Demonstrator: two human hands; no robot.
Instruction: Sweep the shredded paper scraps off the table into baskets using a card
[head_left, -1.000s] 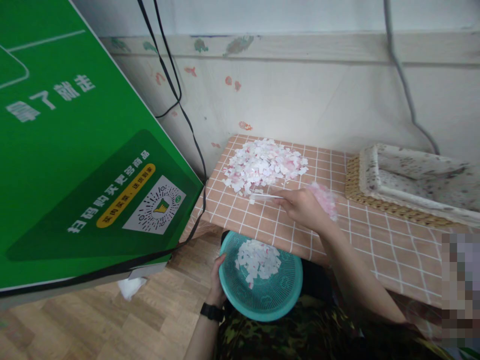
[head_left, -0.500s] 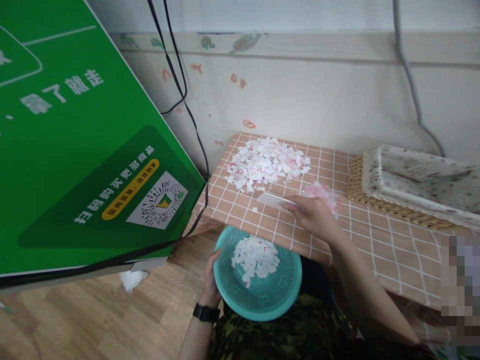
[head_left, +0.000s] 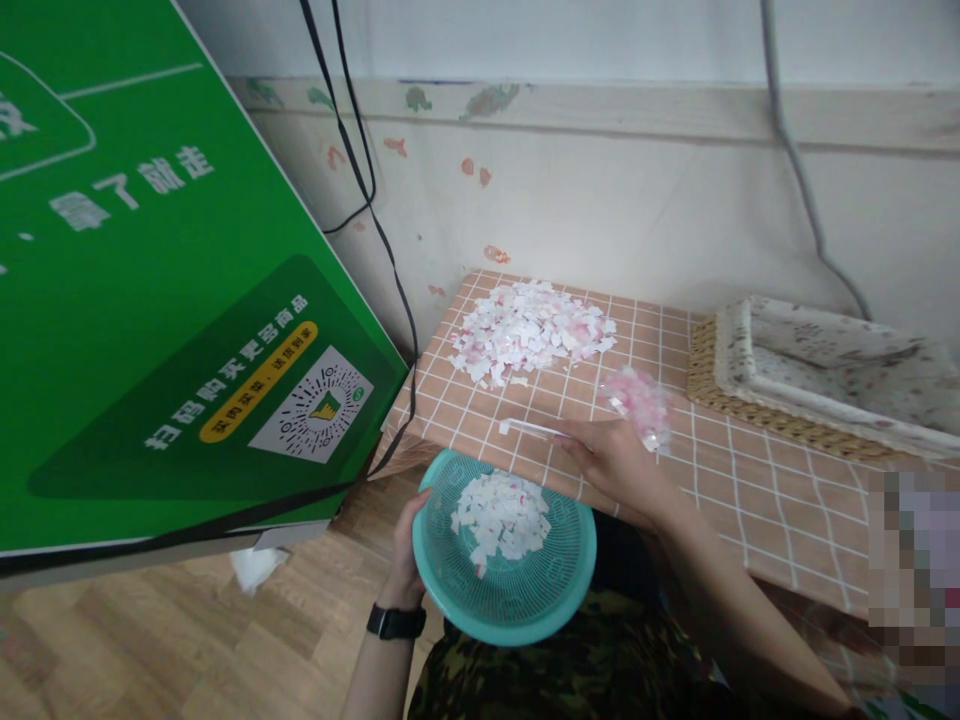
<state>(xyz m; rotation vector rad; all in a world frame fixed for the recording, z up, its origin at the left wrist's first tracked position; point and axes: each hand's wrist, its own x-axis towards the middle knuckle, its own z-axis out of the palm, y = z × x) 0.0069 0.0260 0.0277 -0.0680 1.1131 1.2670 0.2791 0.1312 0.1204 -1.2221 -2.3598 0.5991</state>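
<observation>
My left hand (head_left: 409,545) grips the left rim of a teal plastic colander (head_left: 517,610), held just below the table's front edge. A heap of white paper scraps (head_left: 501,520) lies inside it. My right hand (head_left: 600,455) is closed on a thin white card (head_left: 534,429), its edge close to the checked cloth. A small paper scrap (head_left: 504,427) sits at the card's far tip. Beyond it spreads a larger pile of white and pink paper scraps (head_left: 529,330). Just behind my right hand is a clear bag with pink bits (head_left: 639,402).
A wicker basket (head_left: 709,365) with a floral lining stands on the right of the checked tablecloth (head_left: 757,505). A big green panel (head_left: 187,300) fills the left, with black cords (head_left: 386,240) hanging beside it. A white plastic bag (head_left: 255,568) lies on the wooden floor.
My right hand has drawn the card towards the table's front edge, bringing it nearer the colander. The card is now seen nearly edge-on. My left hand still holds the colander.
</observation>
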